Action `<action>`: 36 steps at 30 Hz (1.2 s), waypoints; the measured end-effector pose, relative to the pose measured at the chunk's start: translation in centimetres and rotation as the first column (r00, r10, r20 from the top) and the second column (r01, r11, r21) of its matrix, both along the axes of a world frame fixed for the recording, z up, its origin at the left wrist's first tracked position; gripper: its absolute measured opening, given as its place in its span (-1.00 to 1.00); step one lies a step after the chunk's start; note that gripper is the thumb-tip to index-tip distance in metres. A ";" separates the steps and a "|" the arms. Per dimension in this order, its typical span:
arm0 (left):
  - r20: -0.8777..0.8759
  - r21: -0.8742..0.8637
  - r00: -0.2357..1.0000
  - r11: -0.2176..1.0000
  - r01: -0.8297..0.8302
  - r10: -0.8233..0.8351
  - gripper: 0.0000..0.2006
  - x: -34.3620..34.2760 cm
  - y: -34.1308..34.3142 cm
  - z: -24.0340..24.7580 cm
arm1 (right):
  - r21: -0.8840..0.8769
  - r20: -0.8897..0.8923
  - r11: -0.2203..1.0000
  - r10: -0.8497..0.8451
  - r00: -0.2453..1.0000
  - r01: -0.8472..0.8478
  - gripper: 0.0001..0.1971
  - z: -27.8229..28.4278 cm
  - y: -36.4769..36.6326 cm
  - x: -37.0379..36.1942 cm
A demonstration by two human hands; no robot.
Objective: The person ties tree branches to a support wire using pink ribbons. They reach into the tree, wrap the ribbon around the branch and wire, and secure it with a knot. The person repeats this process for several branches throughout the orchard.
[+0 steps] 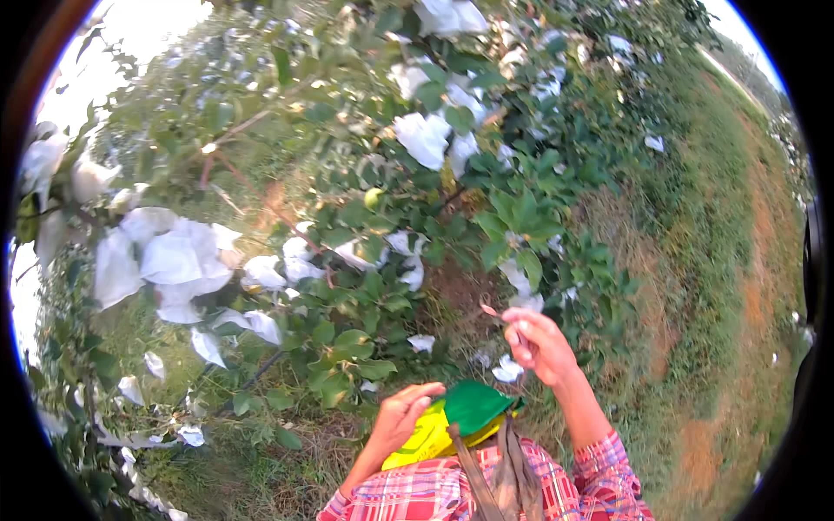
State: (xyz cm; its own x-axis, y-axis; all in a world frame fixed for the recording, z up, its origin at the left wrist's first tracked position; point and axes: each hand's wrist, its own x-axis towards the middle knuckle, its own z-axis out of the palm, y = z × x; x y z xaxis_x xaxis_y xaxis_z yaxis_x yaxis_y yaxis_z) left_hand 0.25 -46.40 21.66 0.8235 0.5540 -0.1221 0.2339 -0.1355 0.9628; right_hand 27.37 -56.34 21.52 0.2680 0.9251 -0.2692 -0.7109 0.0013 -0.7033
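Observation:
My right hand (540,343) is raised in front of me, its fingers pinched round a thin stick-like piece (492,312) with a pinkish tip; its exact kind is too small to make out. A yellow and green bag (476,406) hangs at my chest. Against the bag's left upper edge rests my left hand (407,418), fingers stretched out and seeming to hold nothing. White paper covers (423,139) hang among the tree's leaves, and a bare green fruit (373,199) shows between them.
Many white covers (182,260) crowd the branches on the left. Leafy shoots (521,221) stand just beyond my right hand. A dark strap (473,473) runs down my chest. Grass and a strip of bare soil (756,295) lie along the right.

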 end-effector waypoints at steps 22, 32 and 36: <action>0.607 -0.783 0.177 0.621 -0.039 0.775 -0.67 -10.1 -1.1 4.1 | 0.124 0.220 0.869 0.446 0.868 -0.478 -0.76 2.6 -5.8 0.5; 0.564 -0.784 0.153 0.584 -0.209 0.812 -0.57 -10.7 -3.5 5.5 | 0.135 0.199 0.810 0.541 0.817 -0.570 -0.65 0.8 -4.7 2.8; 0.550 -0.773 0.195 0.583 -0.250 0.812 -0.51 -10.0 -2.5 5.9 | 0.082 0.295 0.815 0.530 0.795 -0.573 -0.68 -0.7 -3.8 3.1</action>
